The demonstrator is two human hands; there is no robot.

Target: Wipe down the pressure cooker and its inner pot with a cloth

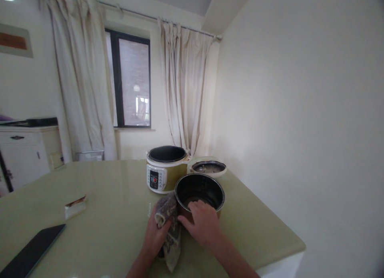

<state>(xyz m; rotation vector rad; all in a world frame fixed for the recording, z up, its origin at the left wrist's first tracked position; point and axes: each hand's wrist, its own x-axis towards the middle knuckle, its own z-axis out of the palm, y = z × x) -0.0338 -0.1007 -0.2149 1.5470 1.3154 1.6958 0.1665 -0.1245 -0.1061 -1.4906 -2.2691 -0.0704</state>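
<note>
right hand (201,226) grips the pot (199,194) by its near rim at 6 o'clock, left hand (156,236) is closed around the cloth (168,226) against the pot's 8 o'clock side. i'd say steady that rim firmly and wipe in short strokes. the cooker (165,168) sits at 11 o'clock.

On the bench (105,198), near its right edge, the right hand (202,224) grips the near rim of the dark inner pot (199,194), fingers (195,208) hooked inside. The left hand (156,234) presses a patterned cloth (169,226) against the pot's left wall. Behind stand the rice cooker (166,168) and its lid (209,168).
</note>
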